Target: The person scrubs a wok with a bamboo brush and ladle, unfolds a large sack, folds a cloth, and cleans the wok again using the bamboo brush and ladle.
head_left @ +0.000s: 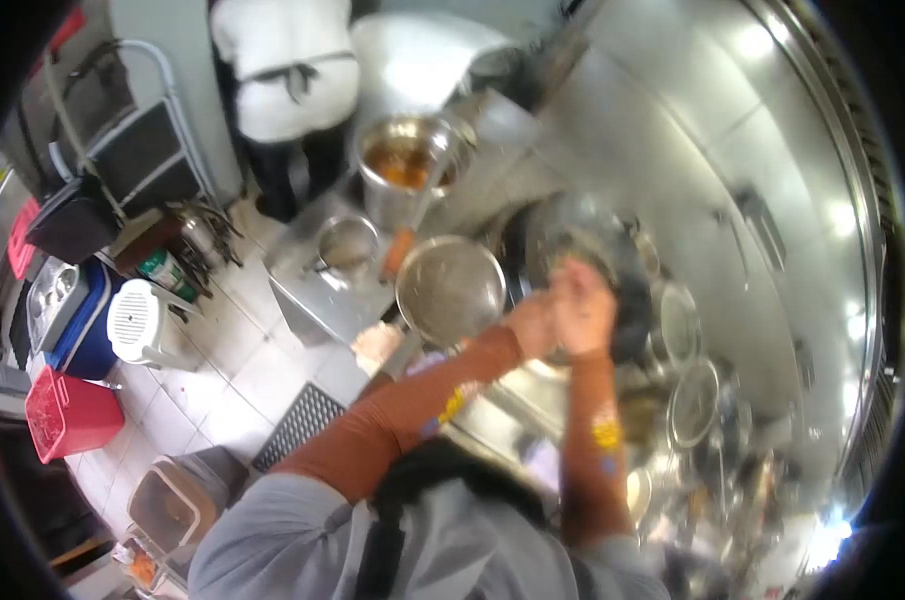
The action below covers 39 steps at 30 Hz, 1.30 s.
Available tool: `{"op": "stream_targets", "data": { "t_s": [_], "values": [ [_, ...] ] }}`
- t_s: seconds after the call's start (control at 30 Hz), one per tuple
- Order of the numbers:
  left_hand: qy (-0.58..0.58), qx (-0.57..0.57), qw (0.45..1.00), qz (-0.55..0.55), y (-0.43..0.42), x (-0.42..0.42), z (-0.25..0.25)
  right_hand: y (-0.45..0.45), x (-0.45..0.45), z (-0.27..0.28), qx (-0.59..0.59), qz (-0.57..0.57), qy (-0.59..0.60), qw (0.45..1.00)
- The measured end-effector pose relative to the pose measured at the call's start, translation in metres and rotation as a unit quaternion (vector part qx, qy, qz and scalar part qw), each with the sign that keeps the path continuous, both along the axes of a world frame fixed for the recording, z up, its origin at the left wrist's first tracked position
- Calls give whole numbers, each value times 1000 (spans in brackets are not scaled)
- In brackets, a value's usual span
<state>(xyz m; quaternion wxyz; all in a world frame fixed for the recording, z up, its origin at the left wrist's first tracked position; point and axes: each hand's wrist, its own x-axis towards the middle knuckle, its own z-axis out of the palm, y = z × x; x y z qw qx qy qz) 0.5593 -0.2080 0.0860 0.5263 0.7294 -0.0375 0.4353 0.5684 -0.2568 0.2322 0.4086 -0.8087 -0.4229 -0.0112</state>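
My two hands meet over a dark pan point(628, 330) on the cooking range, both smeared by motion. My left hand point(535, 325) is pressed against my right hand point(585, 308), and whatever lies between them is hidden. Brown sleeves cover both forearms. Just left of my hands is a round, shallow strainer or pan point(451, 290) with a greyish inside. Behind it stands a tall metal pot point(388, 195) with orange-brown contents.
A small pot point(348, 245) sits on the metal counter point(318, 300). Another person point(288, 70) stands at the back. A white stool point(143, 322), a red bin point(78, 415) and a beige bin point(173, 500) are on the floor at left. Several strainers hang or stand at right.
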Motion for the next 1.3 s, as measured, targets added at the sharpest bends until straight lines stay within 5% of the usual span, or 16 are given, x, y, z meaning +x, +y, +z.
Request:
{"op": "stream_targets", "data": {
  "t_s": [0.03, 0.07, 0.1, 0.13, 0.2, 0.3, 0.4, 0.53, 0.77, 0.87, 0.97, 1.03, 1.1, 1.2, 1.3],
  "values": [
    [96, 191, 966, 147, 1, -31, 44, -36, 23, 0, -64, -75, -93, 991],
    [99, 163, 973, 132, -15, -34, 58, -67, 42, -1, -119, -66, -76, 988],
    [99, 141, 978, 121, -28, -30, 69, -91, 57, -9, -58, -81, 174, 980],
    [101, 118, 982, 110, -42, -25, 74, -115, 70, -24, 11, -94, 411, 907],
    [92, 89, 991, 41, -85, -13, 81, -138, 74, -38, 202, -18, 671, 713],
    [78, 91, 993, -4, -136, -23, 63, -184, 106, -53, 103, -8, 663, 741],
    [95, 130, 986, -44, -138, -49, 32, -195, 88, -13, -9, -202, 443, 873],
    [226, 100, 965, 90, -77, -113, -14, -232, 140, -21, -140, -140, 81, 977],
    [348, 150, 908, 180, -10, -152, -48, -156, 138, -15, -271, 1, 196, 943],
    [414, 192, 859, 231, 11, -131, -49, -171, 179, -56, -197, 11, 39, 980],
    [492, 252, 811, 192, 14, -106, -95, -168, 178, -31, -196, -37, 144, 969],
    [437, 236, 857, 136, -4, -97, -98, -179, 178, 1, -229, -49, 178, 956],
    [268, 152, 948, 84, -32, -108, -46, -190, 191, 27, -275, -22, 157, 948],
    [283, 84, 953, 71, -49, -136, -24, -175, 204, 70, -354, 1, 264, 897],
    [412, 250, 860, 170, -44, -165, -37, -117, 238, 37, -427, 113, 286, 850]
  ]
}}
